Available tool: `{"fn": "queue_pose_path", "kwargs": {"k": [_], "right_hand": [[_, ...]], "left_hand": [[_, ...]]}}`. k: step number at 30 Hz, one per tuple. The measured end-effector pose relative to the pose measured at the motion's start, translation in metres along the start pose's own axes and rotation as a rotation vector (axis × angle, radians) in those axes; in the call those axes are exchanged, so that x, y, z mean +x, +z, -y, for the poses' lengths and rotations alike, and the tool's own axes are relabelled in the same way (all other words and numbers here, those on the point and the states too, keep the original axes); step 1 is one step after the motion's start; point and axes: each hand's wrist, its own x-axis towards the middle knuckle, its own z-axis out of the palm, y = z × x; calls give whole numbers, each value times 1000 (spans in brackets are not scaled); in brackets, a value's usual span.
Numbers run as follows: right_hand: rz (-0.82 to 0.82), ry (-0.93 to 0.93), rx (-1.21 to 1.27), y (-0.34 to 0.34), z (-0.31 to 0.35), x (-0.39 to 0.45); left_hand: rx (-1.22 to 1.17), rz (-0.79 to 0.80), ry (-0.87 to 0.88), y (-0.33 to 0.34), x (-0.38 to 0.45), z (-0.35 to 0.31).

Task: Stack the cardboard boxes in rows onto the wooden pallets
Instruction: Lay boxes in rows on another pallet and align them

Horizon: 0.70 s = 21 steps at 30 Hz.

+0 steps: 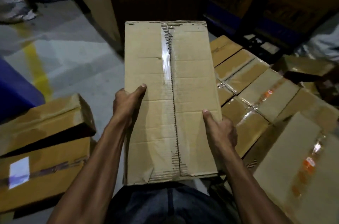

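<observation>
I hold a long cardboard box [190, 80] in front of my waist, its taped seam running away from me. My left hand [126, 104] grips its left edge with the thumb on top. On the right edge sits my right hand [220, 130], thumb also on the top face. To the right and lower down, several taped boxes [256, 84] lie side by side in rows; whatever is under them is hidden.
Two stacked boxes [44, 150] stand at my left, the upper one tilted. A blue object [14, 88] is at the far left on grey floor with a yellow line [38, 73]. Tall dark cartons [286, 0] rise behind. Another person's leg [326, 44] shows at far right.
</observation>
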Motion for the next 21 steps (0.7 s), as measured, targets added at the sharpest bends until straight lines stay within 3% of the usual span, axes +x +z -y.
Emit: {"fn": "queue_pose_path", "kwargs": {"k": [11,21], "right_hand": [[-267,305,168,35,39,-12],[-426,499,332,17,6,-11]], "left_hand": [[131,412,39,58,102,-37],[244,643,24,144,93,-37]]}}
